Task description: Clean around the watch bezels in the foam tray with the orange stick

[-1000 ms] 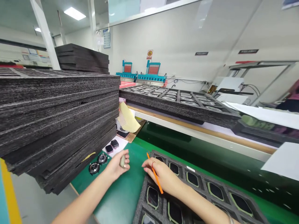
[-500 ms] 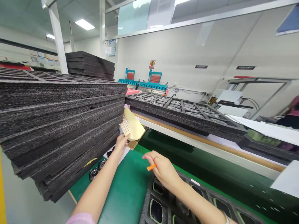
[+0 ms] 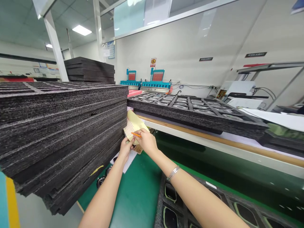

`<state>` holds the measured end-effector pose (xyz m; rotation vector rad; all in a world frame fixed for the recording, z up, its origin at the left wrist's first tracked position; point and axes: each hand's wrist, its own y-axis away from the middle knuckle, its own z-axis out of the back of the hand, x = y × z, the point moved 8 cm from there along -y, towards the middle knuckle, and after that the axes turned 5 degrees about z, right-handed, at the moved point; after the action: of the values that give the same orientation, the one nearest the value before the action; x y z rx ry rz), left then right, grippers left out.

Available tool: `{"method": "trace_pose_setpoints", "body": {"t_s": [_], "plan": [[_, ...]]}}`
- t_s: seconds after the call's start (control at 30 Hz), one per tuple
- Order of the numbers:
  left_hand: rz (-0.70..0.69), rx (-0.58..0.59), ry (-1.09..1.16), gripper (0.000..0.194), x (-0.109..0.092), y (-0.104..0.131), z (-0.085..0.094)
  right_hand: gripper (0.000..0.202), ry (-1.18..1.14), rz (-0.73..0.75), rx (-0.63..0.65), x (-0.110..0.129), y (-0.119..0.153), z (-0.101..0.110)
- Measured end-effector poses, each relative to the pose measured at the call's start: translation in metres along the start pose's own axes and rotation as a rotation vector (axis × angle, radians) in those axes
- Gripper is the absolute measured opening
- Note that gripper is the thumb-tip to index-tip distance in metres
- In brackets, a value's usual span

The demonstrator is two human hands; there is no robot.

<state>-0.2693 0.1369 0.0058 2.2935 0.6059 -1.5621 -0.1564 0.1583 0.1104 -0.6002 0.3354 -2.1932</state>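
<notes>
Beyond a black foam tray (image 3: 160, 200) of green-rimmed cases (image 3: 170, 218), a person's left hand (image 3: 125, 147) pinches a pale-yellow dotted sheet (image 3: 135, 122) by its lower edge; the right hand (image 3: 147, 141) grips a slim orange stick (image 3: 136, 135) at the dots. Apparently picking at one, the work likely calls next for a steady sheet.

Two hands (image 3: 125, 148) (image 3: 147, 141), one orange stick (image 3: 136, 135), one yellow sheet (image 3: 138, 123), two teal machines (image 3: 156, 85) (image 3: 130, 83).

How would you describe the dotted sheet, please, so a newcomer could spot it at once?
Left of view stands a tall stack of dark foam trays. At its right end, the left hand holds a sheet: pale yellow with small reddish dots, unlike the white paper below.
</notes>
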Motion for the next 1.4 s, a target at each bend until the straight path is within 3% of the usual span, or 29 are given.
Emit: {"method": "trace_pose_setpoints", "body": {"t_s": [0.5, 0.73, 0.83, 0.93, 1.03, 1.13, 1.23, 1.4], "plan": [[-0.019, -0.143, 0.073, 0.026, -0.003, 0.003, 0.009, 0.019, -0.080, -0.044, 0.023, -0.005, -0.011, -0.007], [0.140, -0.271, 0.203, 0.027, 0.004, 0.028, 0.007, 0.020, -0.383, -0.097, -0.026, -0.015, 0.019, 0.011], [0.283, -0.184, 0.253, 0.028, 0.013, 0.057, -0.017, 0.026, -0.565, -0.125, 0.001, -0.025, 0.053, 0.024], [0.405, 0.019, 0.274, 0.026, 0.017, 0.103, -0.058, 0.039, -0.722, -0.164, 0.041, -0.036, 0.098, 0.041], [0.467, 0.218, 0.276, 0.021, 0.014, 0.153, -0.098, 0.049, -0.828, -0.202, 0.056, -0.040, 0.145, 0.064], [0.498, 0.356, 0.240, 0.035, 0.010, 0.191, -0.126, 0.046, -0.867, -0.208, 0.020, -0.038, 0.182, 0.091], [0.495, 0.443, 0.177, 0.050, 0.005, 0.213, -0.147, 0.033, -0.829, -0.219, -0.046, -0.038, 0.208, 0.115], [0.470, 0.536, 0.073, 0.056, 0.004, 0.234, -0.173, 0.017, -0.722, -0.232, -0.146, -0.047, 0.236, 0.141]]}}
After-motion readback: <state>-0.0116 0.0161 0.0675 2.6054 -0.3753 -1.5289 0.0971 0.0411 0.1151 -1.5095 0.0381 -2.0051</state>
